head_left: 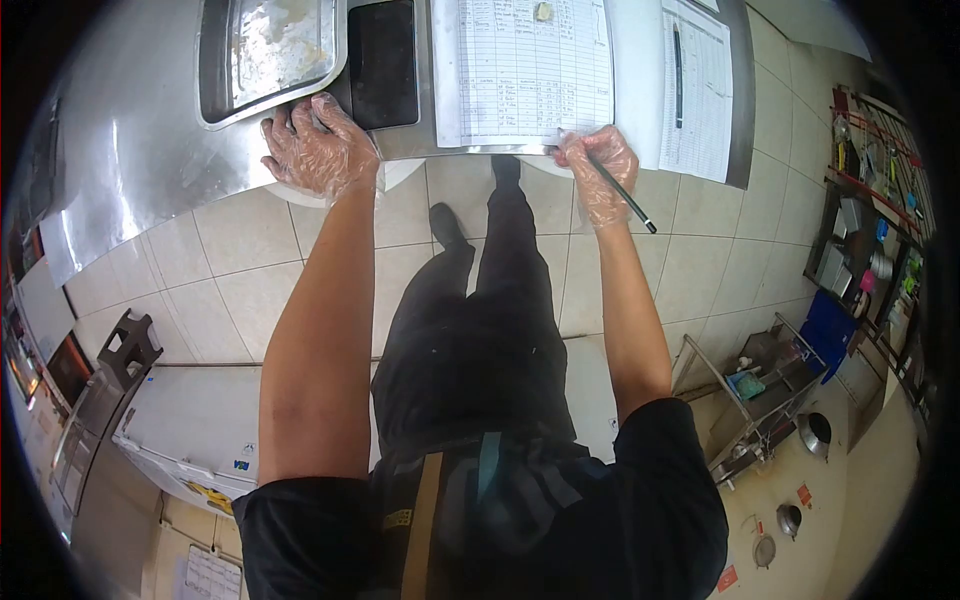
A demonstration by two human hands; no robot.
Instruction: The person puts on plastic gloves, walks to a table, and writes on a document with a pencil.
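My right hand (605, 168), in a clear plastic glove, grips a dark pencil (628, 200) at the lower edge of a handwritten, ruled sheet (522, 85). The pencil's back end slants down to the right; its tip is hard to make out beside my fingers. Also gloved, my left hand (322, 152) lies on the metal table with fingers spread, against the lower corner of a metal tray (270, 108). Just right of those fingers is a black phone (384, 65). A small beige lump (544, 12) sits on the sheet.
To the right, a second pencil (679, 75) lies on another ruled sheet (700, 110). The steel table (130, 150) ends just before my body. Behind me are a white chest freezer (185, 425), a grey stool (130, 345) and a metal rack (760, 400).
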